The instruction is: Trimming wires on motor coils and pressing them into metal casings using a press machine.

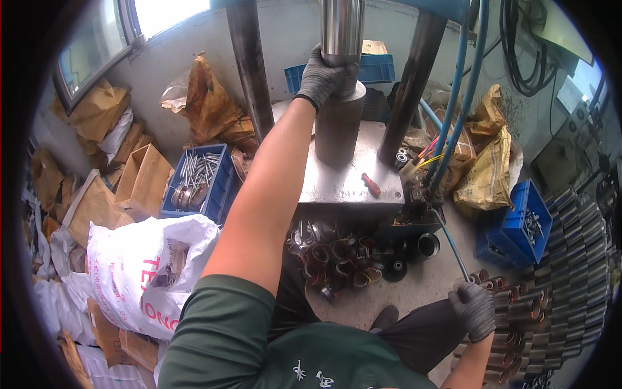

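Gripping the grey cylinder under the ram, our left hand is wrapped around its top. Our right hand closes on a stacked stator beside it.

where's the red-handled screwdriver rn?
In the head view, the red-handled screwdriver lies on the grey press table, right of centre, between the metal cylinder under the left hand and the dark right column.

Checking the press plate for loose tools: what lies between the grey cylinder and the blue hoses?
In the head view, a red-handled screwdriver lies on the steel plate there.
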Action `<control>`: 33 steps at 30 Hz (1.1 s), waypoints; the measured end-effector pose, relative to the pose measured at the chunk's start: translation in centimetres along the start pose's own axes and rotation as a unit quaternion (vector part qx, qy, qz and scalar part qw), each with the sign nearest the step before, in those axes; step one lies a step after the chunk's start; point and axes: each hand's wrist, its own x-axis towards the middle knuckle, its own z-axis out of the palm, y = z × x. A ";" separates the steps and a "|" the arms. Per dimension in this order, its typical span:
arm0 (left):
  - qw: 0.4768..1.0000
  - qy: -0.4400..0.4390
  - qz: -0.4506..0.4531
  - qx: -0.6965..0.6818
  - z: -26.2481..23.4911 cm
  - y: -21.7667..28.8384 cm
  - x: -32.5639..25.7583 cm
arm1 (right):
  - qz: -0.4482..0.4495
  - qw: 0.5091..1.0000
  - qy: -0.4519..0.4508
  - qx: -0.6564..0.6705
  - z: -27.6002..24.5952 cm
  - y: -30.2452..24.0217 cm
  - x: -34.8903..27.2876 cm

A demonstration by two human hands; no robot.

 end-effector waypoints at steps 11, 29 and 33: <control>0.989 0.010 -0.047 -0.143 0.5 0.4 -0.3 | -0.023 0.998 0.057 0.022 0.4 0.1 0.1; 0.994 0.014 -0.068 -0.082 -0.4 0.6 0.7 | -0.133 0.963 0.230 0.036 -5.3 0.2 9.0; 0.997 0.003 -0.071 -0.034 1.5 2.0 -1.4 | -0.150 0.915 0.371 -0.048 -10.3 1.5 19.2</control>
